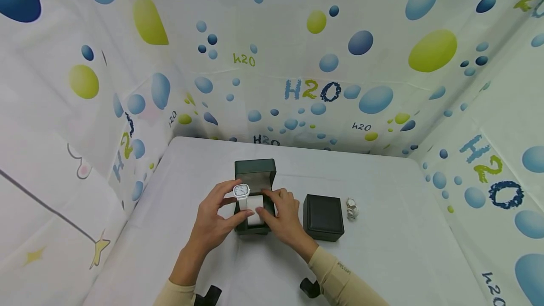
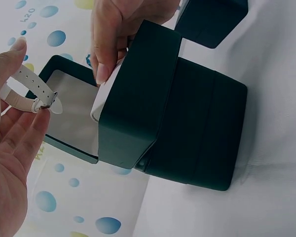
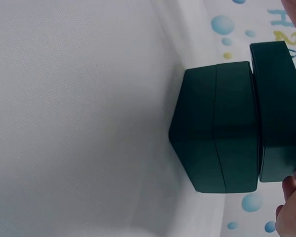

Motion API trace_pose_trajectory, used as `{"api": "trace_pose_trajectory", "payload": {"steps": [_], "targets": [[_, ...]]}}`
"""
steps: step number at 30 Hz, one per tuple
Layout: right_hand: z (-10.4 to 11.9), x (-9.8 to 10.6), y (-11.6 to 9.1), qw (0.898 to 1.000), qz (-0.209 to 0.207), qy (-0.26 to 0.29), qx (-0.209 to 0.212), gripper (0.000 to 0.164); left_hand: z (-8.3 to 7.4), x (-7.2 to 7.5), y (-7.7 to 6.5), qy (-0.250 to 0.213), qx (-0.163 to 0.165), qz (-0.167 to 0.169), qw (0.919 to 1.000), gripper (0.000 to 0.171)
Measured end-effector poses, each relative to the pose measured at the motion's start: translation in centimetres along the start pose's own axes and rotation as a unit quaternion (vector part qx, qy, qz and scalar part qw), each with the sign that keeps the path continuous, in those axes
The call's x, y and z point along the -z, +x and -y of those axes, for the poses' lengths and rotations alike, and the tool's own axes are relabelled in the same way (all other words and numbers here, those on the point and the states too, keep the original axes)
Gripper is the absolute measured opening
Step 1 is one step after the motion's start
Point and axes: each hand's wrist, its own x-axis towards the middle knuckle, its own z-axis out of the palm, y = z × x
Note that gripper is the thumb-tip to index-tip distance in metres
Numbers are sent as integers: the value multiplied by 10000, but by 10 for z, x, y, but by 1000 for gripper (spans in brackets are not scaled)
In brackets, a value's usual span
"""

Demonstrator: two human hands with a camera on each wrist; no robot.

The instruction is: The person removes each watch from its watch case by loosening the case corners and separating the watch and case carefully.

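Observation:
My left hand [image 1: 212, 218] holds a white-strapped wristwatch [image 1: 242, 191] with a pale square-round dial, between thumb and fingers. In the left wrist view its strap [image 2: 32, 81] forms a buckled loop. Below and beside it stands a dark green watch box [image 1: 255, 166], its lid raised at the back. My right hand [image 1: 285, 214] is at the box's right side, pinching the white watch cushion [image 1: 255, 202] in it. From the left wrist, the right thumb lies against this cushion [image 2: 101, 98]. The right wrist view shows the box's outer walls [image 3: 214, 131]; the watch is hidden there.
A closed dark watch box [image 1: 324, 216] stands right of the open one. Beyond it lies a silvery wristwatch [image 1: 352, 209]. The white-covered table [image 1: 382, 259] is bordered by patterned curtains [image 1: 272, 60] at the back and both sides.

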Motion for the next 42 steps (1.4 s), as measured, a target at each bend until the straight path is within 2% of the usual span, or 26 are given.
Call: {"api": "trace_pose_trajectory", "payload": {"steps": [11,22,24,27,29,31,42], "targets": [[-4,-4,-3,9985,-158,-150,495,34,1,0,-1,-2,48,-2,10000,75],[0,-3,-1,9977,-19,-501,452,36,1,1,-1,-28,66,-11,10000,74],[1,-2,-1,9977,4,-507,443,36,-8,2,1,-1,48,-43,10000,74],[1,-1,-1,9976,18,-539,442,36,-10,2,1,39,60,-62,10000,74],[1,-1,-1,9973,16,-577,464,36,-9,2,0,51,71,-61,9999,75],[1,-2,-1,9967,-16,-636,502,35,0,0,-2,16,85,-36,10000,75],[4,-2,3,9941,14,-958,503,33,1,-1,-1,-43,20,-6,10000,75]]}}
